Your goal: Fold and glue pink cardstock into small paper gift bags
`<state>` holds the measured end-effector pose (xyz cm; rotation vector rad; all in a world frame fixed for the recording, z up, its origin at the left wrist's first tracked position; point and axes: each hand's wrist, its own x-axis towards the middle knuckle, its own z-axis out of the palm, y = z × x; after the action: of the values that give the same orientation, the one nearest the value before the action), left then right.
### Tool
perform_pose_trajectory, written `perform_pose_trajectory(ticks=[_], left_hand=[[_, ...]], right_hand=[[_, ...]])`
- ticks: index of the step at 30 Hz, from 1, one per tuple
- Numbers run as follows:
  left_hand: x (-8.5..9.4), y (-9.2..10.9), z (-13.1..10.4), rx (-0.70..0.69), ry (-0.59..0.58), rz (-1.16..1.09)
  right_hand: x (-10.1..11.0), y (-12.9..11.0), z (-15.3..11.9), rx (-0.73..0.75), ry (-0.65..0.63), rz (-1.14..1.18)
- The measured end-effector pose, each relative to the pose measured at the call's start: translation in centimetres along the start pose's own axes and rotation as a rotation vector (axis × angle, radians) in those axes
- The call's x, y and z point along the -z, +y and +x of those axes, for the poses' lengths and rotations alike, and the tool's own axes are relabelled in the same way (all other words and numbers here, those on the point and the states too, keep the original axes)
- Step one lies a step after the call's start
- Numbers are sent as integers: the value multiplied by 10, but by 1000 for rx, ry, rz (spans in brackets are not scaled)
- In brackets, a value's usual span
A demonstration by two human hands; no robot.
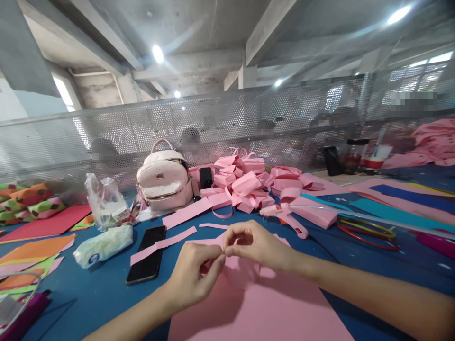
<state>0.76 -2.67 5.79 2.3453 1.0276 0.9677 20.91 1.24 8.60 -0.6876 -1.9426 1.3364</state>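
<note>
My left hand [197, 270] and my right hand [254, 246] meet over the table, thumbs and fingers pinched together at the tips. Between and below them is a folded pink sheet piece [243, 273], whose edge both hands seem to grip; the exact pinch point is hidden by the fingers. Underneath lies a large flat pink sheet [263, 315]. Just beyond my right hand rests a pink-and-white glue gun [286, 220]. A narrow pink strip [177, 240] crosses a black phone [147, 255] to the left of my left hand.
Pink folded box shapes [245, 182] are heaped behind my hands. A pale backpack [165, 180], a tissue pack [103, 246] and a plastic bag [106, 201] stand left. Colored sheets [35, 251] lie farther left, yellow and red rings [369, 232] right. A perforated metal screen [220, 123] closes the back.
</note>
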Motion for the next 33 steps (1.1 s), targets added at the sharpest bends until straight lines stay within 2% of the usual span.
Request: perform_pose_trajectory(ticks=[7,13,16,20,22,23,26,29,31,33], left_hand=[[-1,2,3,83,-46,-112],[-7,11,2,238,-79,-354],[-14,14,0,290,-93,-494],[-24,14,-7,326,-113,-563],[-28,12,-13,334,-100,-568],[-31,11,-16,342,-94,-573],[-39,5,-22,393,-99,-606],[-49,2,-24,469,-137,-635],[-52,2,-24,506,-175,-639],[-52,2,-22,518,-162,-616]], right_hand=[[-6,-5,-4,70,-11,15],[1,3,-6,-19,32,-5],[3,3,-13,-42,31,-98],[11,3,-35,-38,41,-124],[25,6,-51,-68,111,-81],[34,9,-61,-101,187,-105],[64,18,-91,-152,455,-372],[91,28,-113,-254,675,-462],[104,37,-117,-279,745,-478],[115,48,-111,-279,712,-509]])
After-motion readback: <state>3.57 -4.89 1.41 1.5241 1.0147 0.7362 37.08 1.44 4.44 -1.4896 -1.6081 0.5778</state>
